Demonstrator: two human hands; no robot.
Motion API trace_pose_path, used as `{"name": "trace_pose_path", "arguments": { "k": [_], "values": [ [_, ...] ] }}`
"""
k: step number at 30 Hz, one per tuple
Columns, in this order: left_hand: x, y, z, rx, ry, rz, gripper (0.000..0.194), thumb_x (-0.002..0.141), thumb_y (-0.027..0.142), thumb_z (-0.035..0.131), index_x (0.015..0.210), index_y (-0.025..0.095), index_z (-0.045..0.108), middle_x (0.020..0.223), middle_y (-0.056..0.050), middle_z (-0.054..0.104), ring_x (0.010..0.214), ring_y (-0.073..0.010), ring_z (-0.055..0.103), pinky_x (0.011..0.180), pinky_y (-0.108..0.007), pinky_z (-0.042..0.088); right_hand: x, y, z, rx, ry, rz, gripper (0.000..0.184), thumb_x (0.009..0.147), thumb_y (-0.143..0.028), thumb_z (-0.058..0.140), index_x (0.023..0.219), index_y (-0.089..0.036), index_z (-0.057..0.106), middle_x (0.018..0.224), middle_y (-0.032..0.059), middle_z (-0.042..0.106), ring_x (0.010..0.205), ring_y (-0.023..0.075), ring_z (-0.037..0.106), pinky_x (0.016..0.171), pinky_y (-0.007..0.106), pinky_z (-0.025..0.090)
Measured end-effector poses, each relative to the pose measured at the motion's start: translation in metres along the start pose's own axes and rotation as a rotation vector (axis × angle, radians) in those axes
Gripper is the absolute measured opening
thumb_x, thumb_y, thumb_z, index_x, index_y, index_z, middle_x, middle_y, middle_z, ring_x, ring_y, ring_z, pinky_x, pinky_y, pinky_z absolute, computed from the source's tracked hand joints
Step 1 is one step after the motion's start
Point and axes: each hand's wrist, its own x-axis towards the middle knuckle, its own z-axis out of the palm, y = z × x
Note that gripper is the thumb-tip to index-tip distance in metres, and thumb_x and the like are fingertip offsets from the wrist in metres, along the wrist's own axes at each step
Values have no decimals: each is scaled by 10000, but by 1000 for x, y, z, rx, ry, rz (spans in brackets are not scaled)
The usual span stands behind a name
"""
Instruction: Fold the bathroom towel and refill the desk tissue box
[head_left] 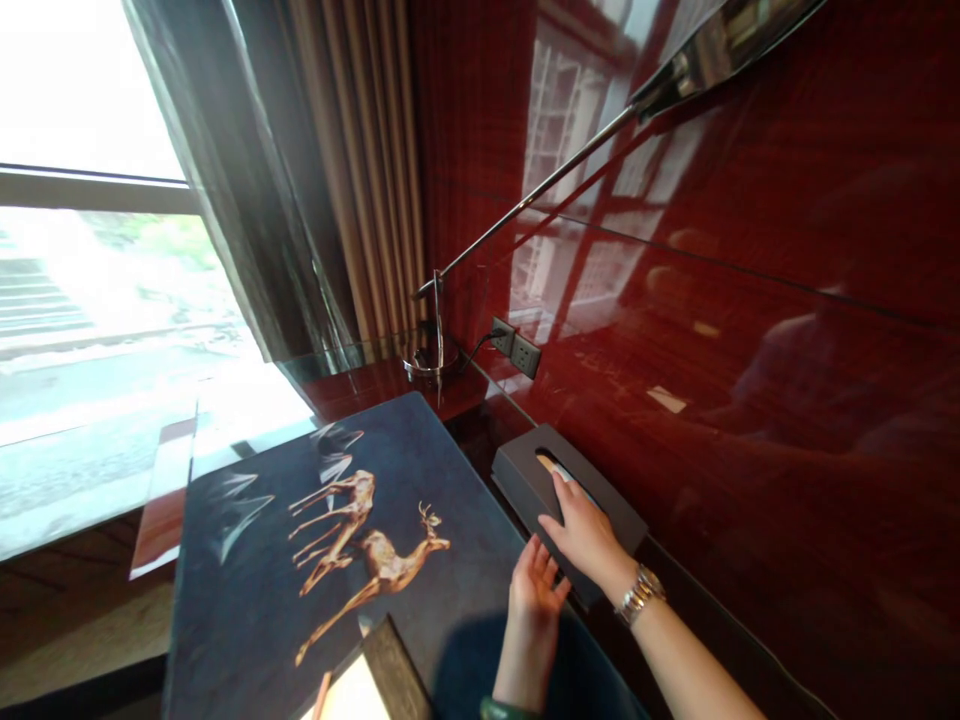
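A dark grey tissue box (525, 470) lies on the desk against the glossy red wood wall. My right hand (583, 527) rests on top of the box, its fingers reaching into the slot, where a bit of tissue (564, 472) shows. Whether those fingers pinch the tissue I cannot make out. My left hand (534, 585) is beside the box's near side, fingers apart and slightly curled, touching the box edge and holding nothing. A watch sits on my right wrist (640, 592).
A dark desk mat with two golden deer (360, 545) covers the desk. A thin metal desk lamp (439, 340) stands at the back by a wall socket (516, 347). A framed pad (375, 680) lies at the near edge. Window and curtains are at the left.
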Motion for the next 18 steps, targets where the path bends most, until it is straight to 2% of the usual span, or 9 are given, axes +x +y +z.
{"name": "trace_pose_path", "arguments": {
  "k": [3, 5, 7, 10, 12, 14, 16, 18],
  "values": [
    [-4, 0, -2, 24, 11, 0, 438, 984, 295, 369, 1374, 104, 424, 1549, -184, 408, 1253, -280, 555, 772, -326, 509, 1, 6, 6, -50, 15, -13, 705, 923, -255, 581, 1531, -55, 284, 1439, 207, 458, 1247, 342, 543, 1025, 438, 510],
    [-13, 3, -9, 69, 16, 74, 386, 969, 276, 424, 1321, 129, 478, 1557, -159, 407, 1365, -287, 462, 939, -391, 494, 1, 8, 11, -76, 31, -30, 699, 928, -265, 577, 1532, -63, 289, 1436, 205, 460, 1239, 332, 545, 1024, 429, 511],
    [-24, 9, -22, 139, 23, 163, 328, 940, 242, 487, 1257, 177, 536, 1555, -124, 422, 1427, -276, 392, 1105, -490, 404, 0, 9, 14, -104, 47, -60, 700, 935, -266, 569, 1539, -67, 277, 1439, 204, 459, 1252, 324, 532, 1039, 416, 500],
    [-29, 27, -41, 214, 55, 265, 315, 896, 221, 565, 1210, 221, 579, 1526, -117, 464, 1409, -300, 427, 1171, -565, 326, -3, 10, 17, -115, 55, -81, 699, 944, -269, 557, 1547, -76, 259, 1420, 192, 483, 1247, 313, 533, 1041, 412, 498],
    [-21, 43, -45, 259, 71, 380, 337, 868, 193, 596, 1204, 211, 588, 1517, -136, 474, 1374, -302, 476, 1176, -503, 346, -6, 10, 18, -106, 46, -68, 690, 948, -282, 555, 1542, -74, 271, 1420, 189, 485, 1250, 310, 531, 1044, 407, 497],
    [-2, 62, -37, 390, 92, 551, 400, 853, 185, 610, 1251, 196, 574, 1530, -143, 457, 1394, -283, 455, 1188, -427, 338, -10, 10, 19, -101, 36, -53, 687, 951, -293, 553, 1540, -73, 275, 1452, 192, 458, 1272, 308, 516, 1062, 398, 486],
    [21, 81, -21, 648, 118, 706, 482, 892, 257, 572, 1358, 153, 507, 1539, -159, 440, 1418, -264, 420, 1195, -384, 317, -14, 10, 21, -97, 29, -43, 697, 950, -302, 561, 1542, -74, 271, 1481, 188, 432, 1287, 309, 506, 1079, 396, 476],
    [44, 97, -1, 925, 122, 779, 564, 933, 327, 504, 1439, 93, 423, 1534, -185, 439, 1419, -263, 414, 1192, -379, 308, -16, 11, 23, -97, 36, -44, 707, 944, -303, 574, 1542, -74, 271, 1476, 181, 440, 1280, 310, 509, 1081, 406, 479]
  ]
}}
